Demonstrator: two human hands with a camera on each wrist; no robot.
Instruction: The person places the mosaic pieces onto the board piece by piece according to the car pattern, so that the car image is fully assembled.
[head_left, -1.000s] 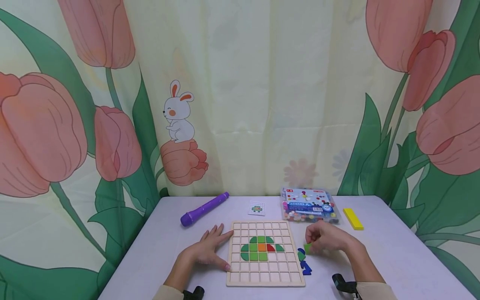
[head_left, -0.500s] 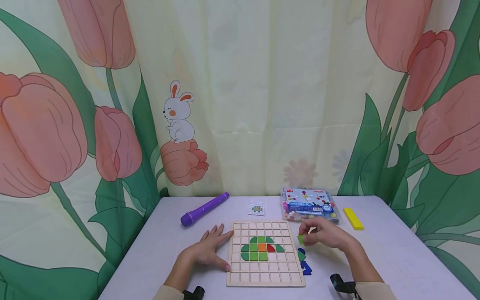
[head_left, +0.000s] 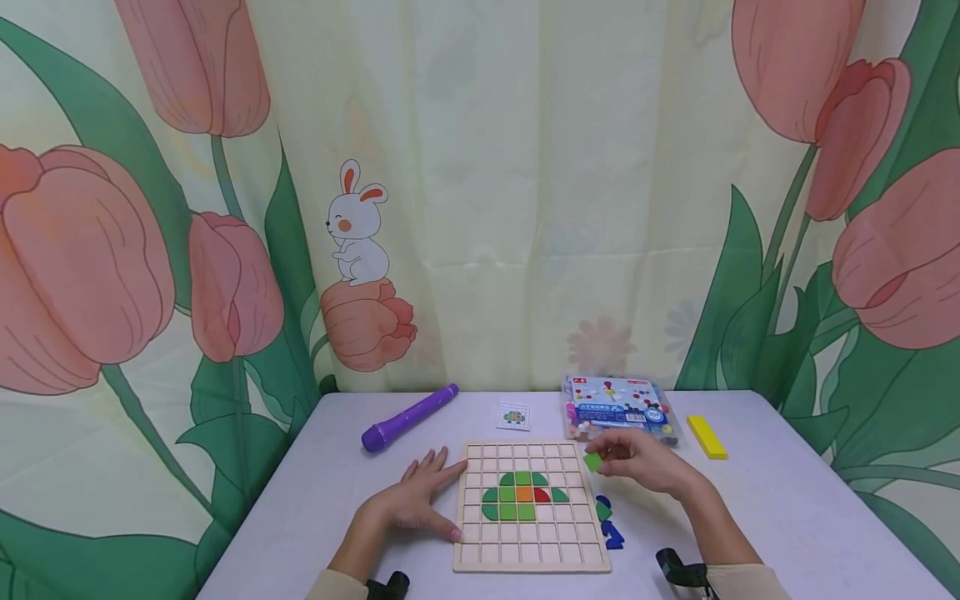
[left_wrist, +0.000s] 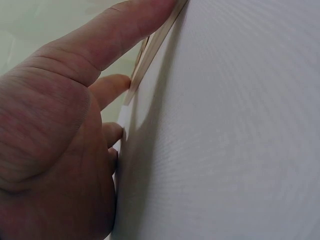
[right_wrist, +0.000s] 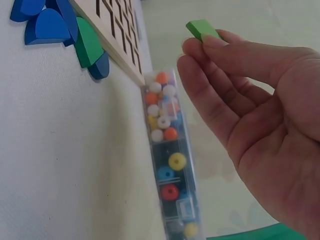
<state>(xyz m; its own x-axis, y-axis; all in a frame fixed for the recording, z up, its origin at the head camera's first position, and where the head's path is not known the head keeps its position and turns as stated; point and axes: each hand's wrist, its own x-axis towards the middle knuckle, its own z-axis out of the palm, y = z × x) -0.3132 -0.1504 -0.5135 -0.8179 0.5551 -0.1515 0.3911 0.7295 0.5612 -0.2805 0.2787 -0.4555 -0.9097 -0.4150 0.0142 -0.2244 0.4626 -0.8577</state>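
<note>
A light green square tile [head_left: 593,462] is pinched between the thumb and fingers of my right hand [head_left: 637,460], held up by the board's upper right edge. The wooden grid board [head_left: 498,553] lies flat, with green tiles [head_left: 507,494], an orange tile [head_left: 524,495] and a red tile [head_left: 542,496] set in its middle cells. My left hand [head_left: 417,493] rests at the board's left edge with its fingers spread, thumb on the rim. Beside the right edge lie several blue pieces [head_left: 612,536] and a dark green piece [head_left: 603,512].
Behind the board lies a small pattern card [head_left: 513,416]. A clear box of beads [head_left: 621,410] stands at the back right, near my right hand, with a yellow block [head_left: 707,437] beside it. A purple toy microphone [head_left: 409,418] lies at the back left.
My right hand has moved left and away from me with the green tile, from beside the loose pieces to the board's upper right edge. The left hand has stayed put.
</note>
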